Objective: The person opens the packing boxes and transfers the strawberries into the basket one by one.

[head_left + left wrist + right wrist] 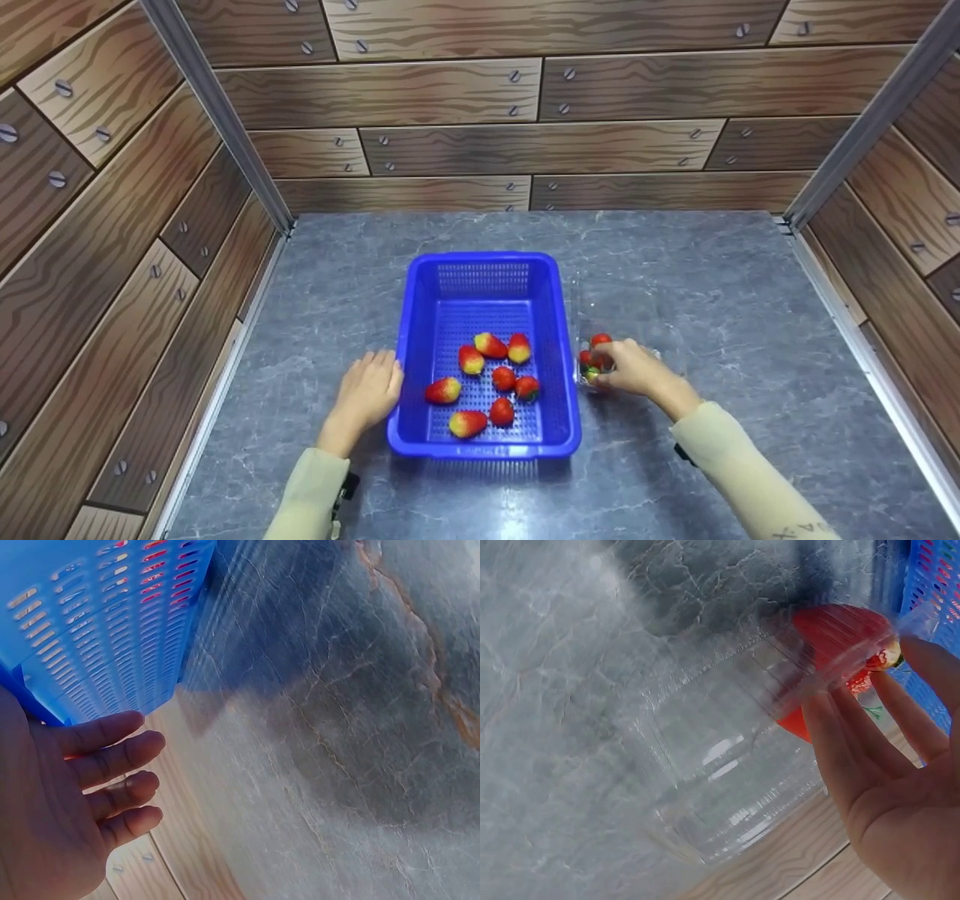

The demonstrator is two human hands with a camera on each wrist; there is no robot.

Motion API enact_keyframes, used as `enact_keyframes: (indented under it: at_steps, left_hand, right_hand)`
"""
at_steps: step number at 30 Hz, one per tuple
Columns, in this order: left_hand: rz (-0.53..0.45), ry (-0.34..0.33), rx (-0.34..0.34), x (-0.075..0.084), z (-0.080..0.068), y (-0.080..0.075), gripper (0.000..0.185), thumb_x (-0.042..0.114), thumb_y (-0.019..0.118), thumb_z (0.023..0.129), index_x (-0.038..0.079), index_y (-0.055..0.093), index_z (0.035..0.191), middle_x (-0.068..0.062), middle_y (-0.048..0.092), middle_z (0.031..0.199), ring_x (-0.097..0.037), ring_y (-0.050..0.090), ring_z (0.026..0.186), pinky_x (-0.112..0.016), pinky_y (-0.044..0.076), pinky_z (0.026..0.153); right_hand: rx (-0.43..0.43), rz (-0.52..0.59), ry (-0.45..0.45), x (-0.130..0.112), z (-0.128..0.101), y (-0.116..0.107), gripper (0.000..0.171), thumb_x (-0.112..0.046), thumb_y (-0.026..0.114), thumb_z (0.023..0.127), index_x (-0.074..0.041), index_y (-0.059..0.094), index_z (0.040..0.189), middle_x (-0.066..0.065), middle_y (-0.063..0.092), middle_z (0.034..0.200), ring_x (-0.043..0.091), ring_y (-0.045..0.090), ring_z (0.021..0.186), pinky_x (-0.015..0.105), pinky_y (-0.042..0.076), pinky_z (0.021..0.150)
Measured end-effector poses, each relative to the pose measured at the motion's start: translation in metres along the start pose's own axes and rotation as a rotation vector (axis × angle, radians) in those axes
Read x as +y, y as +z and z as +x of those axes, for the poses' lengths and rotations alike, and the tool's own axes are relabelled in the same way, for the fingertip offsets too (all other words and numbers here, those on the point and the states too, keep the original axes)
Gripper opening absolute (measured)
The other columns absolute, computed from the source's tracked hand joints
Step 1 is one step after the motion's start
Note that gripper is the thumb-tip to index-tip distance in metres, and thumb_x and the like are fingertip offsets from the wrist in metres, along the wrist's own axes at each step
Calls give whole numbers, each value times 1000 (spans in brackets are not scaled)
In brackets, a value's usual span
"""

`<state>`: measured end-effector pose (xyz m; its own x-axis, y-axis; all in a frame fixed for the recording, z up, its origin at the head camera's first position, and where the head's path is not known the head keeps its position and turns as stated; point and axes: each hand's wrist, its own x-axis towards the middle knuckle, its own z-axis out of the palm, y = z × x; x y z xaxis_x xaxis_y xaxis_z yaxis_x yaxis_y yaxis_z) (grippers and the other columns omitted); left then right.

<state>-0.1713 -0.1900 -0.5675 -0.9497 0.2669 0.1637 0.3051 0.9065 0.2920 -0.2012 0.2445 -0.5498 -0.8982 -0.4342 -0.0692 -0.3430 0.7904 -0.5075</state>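
Note:
A blue plastic basket point(485, 450) holds several strawberries, some red and some with yellow ends, such as the strawberry point(467, 424) near its front. My left hand point(369, 390) rests against the basket's left rim. In the left wrist view its fingers point(124, 751) lie loosely bent below the slotted wall. To the basket's right, my right hand point(637, 367) reaches into a clear plastic box point(705, 765) with red strawberries point(840, 630) in it. Its thumb and fingers are spread around a strawberry with a pale, green-tinged end point(886, 656); whether they grip it is partly hidden.
Beneath everything lies a grey marbled tabletop point(720, 300). Wood-plank-patterned panels point(450, 90) enclose it at the back and both sides, with metal strips point(217, 112) at the corners. The clear box stands close beside the basket's right wall.

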Motion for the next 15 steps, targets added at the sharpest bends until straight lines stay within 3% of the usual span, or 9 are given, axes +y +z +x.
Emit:
enact_keyframes:
  at_steps: [6,15]
  left_hand:
    - [10,23,32,-1,0,0,37,19,40,102,-6,63,117,-23,65,116,-43,59,108,-57,46,94]
    - [-4,18,33,-1,0,1,35,20,39,103,-4,63,111,-21,66,109,-42,59,103,-55,46,90]
  right_hand:
    - [18,37,1,3,3,6,20,-7,78,72,-2,71,90,9,67,79,23,60,73,45,53,69]
    - [28,30,-108,5,5,11,11,-3,71,70,-4,70,81,8,64,75,23,56,68,42,50,64]
